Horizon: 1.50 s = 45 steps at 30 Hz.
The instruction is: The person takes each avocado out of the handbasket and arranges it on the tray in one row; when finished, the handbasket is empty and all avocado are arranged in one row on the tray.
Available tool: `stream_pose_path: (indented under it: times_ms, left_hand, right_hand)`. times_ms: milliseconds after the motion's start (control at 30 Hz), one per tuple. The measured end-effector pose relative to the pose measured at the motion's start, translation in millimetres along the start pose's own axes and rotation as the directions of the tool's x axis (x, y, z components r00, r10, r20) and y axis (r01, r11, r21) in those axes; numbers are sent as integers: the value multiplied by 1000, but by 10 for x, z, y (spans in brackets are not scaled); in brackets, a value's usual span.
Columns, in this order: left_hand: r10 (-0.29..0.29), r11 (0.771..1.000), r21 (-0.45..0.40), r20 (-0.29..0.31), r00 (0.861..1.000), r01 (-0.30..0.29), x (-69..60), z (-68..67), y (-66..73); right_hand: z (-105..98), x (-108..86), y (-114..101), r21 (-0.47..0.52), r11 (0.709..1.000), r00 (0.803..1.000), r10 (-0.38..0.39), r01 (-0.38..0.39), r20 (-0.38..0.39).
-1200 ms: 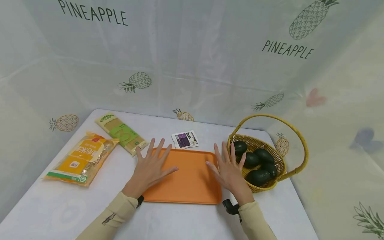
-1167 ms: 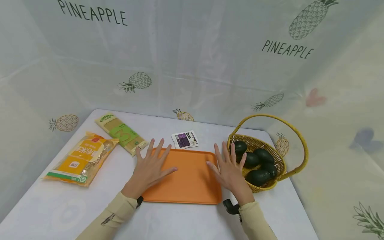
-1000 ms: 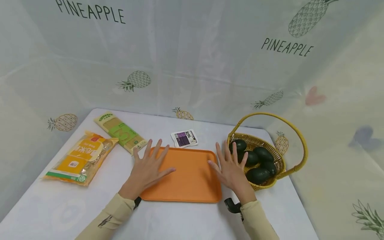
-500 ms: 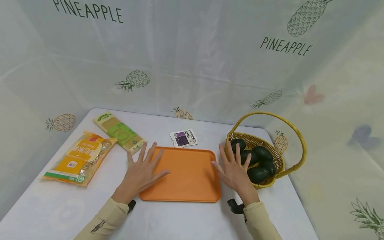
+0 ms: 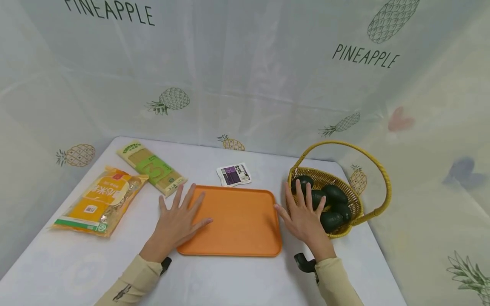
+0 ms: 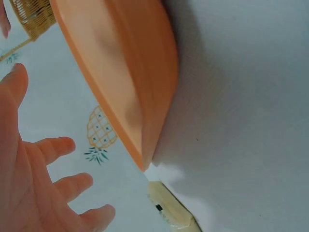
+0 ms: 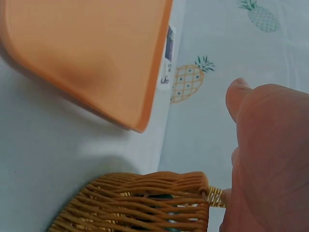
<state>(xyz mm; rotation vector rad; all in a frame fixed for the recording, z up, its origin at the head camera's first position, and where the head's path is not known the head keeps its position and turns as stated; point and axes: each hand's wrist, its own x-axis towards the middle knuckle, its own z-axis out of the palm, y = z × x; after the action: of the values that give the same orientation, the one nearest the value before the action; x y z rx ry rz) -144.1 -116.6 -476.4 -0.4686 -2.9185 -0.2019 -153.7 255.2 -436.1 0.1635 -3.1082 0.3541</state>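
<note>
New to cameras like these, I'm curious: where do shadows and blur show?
Head view: fairly crisp, faint shadow on the orange tray, at its right end; left wrist view: softer, dim shadow patches inside the tray, a broad one on the tabletop; right wrist view: soft, shadow on the tabletop beside the basket.

Pale sheeting (image 5: 245,63) printed with pineapples (image 5: 174,99) and the word "PINEAPPLE" (image 5: 365,56) hangs in soft creases beyond the hands (image 5: 177,223) (image 5: 305,222), and a faded red heart (image 5: 400,120) shows on it to the right of them. A white table (image 5: 229,282) with rounded far corners stands beneath them, diffuse light casting soft shadows across its surface.
</note>
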Motion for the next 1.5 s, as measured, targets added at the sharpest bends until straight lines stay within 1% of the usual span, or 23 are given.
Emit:
stream_pose_path:
  times_ms: [333, 500, 667, 733, 900, 1100, 1233, 1333, 1500]
  left_hand:
    - [-17, 1000, -17, 23, 1000, 17, -75, 25, -38]
    - [-37, 999, -27, 40, 998, 39, -135, -4, -60]
    - [-31, 1000, 1, 15, 999, 31, -161, -22, -104]
    - [-34, 999, -2, 9, 999, 34, -163, -13, -121]
    - [-50, 998, -28, 39, 998, 51, -179, 36, -145]
    - [-55, 998, -22, 33, 998, 56, -207, 46, -165]
    - [-70, 997, -24, 50, 996, 71, -228, 39, -196]
    - [-87, 995, -37, 75, 993, 90, -236, 35, -221]
    - [-104, 992, -58, 103, 989, 111, -255, 24, -243]
  right_hand:
    - [-4, -35, 80, 19, 1000, 1000, 0, 1, -23]
    - [-41, -54, 114, 28, 1000, 1000, 10, -10, -6]
    - [-102, -87, 173, 18, 999, 999, 47, -47, 11]
    - [-108, -96, 198, 14, 998, 998, 56, -57, 19]
    - [-97, -108, 236, 27, 998, 998, 59, -60, 32]
    - [-123, -132, 294, 26, 998, 998, 60, -61, 18]
    - [-154, -171, 340, 23, 997, 997, 76, -77, 26]
    - [-165, -194, 376, 18, 996, 996, 86, -87, 36]
    - [-155, -214, 437, 30, 995, 995, 91, -92, 30]
